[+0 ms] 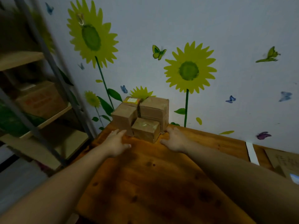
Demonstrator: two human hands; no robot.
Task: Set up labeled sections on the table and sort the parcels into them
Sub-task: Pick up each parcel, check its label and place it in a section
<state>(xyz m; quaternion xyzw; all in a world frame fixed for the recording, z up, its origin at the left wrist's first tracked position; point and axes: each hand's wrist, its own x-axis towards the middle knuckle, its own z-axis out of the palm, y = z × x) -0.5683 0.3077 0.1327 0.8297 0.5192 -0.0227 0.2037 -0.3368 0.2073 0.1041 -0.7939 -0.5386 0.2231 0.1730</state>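
Several brown cardboard parcels (142, 117) sit bunched together at the far end of the wooden table (153, 183), against the wall. A small taped parcel (145, 129) stands at the front of the group. My left hand (115, 143) reaches toward the left side of the group with fingers stretched out, fingertips close to the left parcel. My right hand (174, 141) is spread flat on the table to the right of the group, fingertips near the base of the right stack. Neither hand holds anything.
A white strip (252, 152) lies across the table at the right, with a flat piece of cardboard (284, 162) beyond it. A metal shelf rack (40, 94) with a cardboard box (40, 99) stands left of the table. The wall carries sunflower and butterfly stickers.
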